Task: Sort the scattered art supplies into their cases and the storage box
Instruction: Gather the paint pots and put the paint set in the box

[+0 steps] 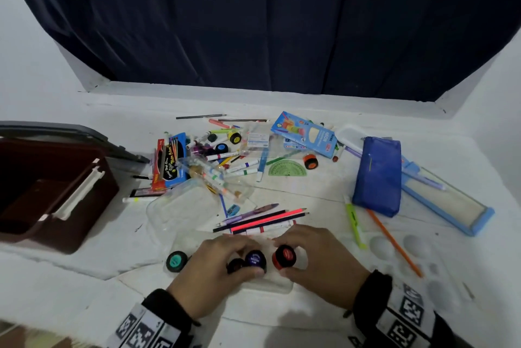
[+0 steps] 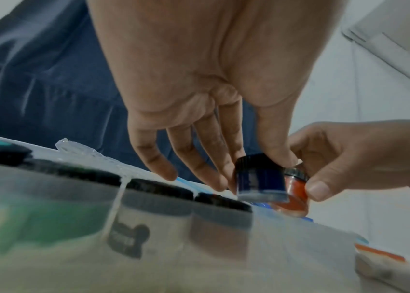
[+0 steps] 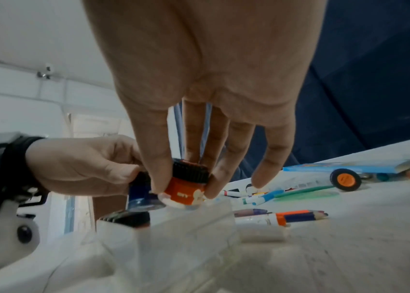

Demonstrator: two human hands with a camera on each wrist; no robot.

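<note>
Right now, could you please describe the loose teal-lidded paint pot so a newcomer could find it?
Start at the dark brown storage box on the left, then move right along the near table edge. The teal-lidded paint pot lies alone, just left of the left hand, the only near pot nobody holds.

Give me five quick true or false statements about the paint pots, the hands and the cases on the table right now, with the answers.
1. The left hand grips a blue paint pot. True.
2. The right hand holds a green paint pot. False: it pinches a red-orange paint pot.
3. A teal-lidded pot lies on the table to the left of the left hand, untouched. True.
4. The blue pencil pouch sits inside the brown storage box. False: it lies on the table at the right, far from the box.
5. The green protractor is in the left hand. False: it lies flat among the scattered markers.
</note>
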